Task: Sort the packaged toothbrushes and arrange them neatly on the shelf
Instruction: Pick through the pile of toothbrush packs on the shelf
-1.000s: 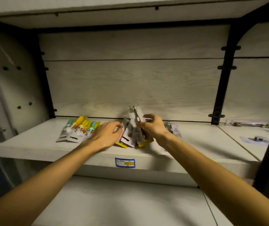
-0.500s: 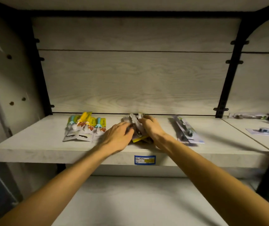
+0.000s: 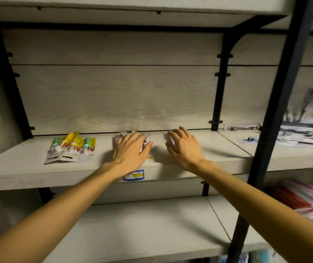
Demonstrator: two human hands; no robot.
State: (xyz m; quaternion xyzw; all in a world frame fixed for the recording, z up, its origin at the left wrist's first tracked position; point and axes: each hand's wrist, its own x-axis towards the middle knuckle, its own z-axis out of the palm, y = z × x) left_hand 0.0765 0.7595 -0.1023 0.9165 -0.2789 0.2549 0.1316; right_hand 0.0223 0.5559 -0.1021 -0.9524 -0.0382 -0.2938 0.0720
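Observation:
A row of yellow and teal packaged toothbrushes [image 3: 72, 147] lies at the left of the pale wooden shelf [image 3: 19, 171]. In the middle sits a stack of white and clear toothbrush packs [image 3: 127, 134]; my left hand [image 3: 131, 152] rests flat on top and hides most of it. My right hand [image 3: 185, 148] is spread, fingers straight, just to the right over the shelf board. A pale blurred shape shows under its fingertips; I cannot tell what it is.
A blue and yellow price label [image 3: 133, 175] is stuck on the shelf's front edge. A black upright post [image 3: 277, 111] stands at the right. Beyond it lie more packs [image 3: 303, 133], one small pack [image 3: 250, 139], and red packs [image 3: 288, 198] lower down. The lower shelf [image 3: 132, 224] runs below.
My right hand has let go of the middle stack and moved right. The stack now lies flat under my left hand. The view has shifted to the right.

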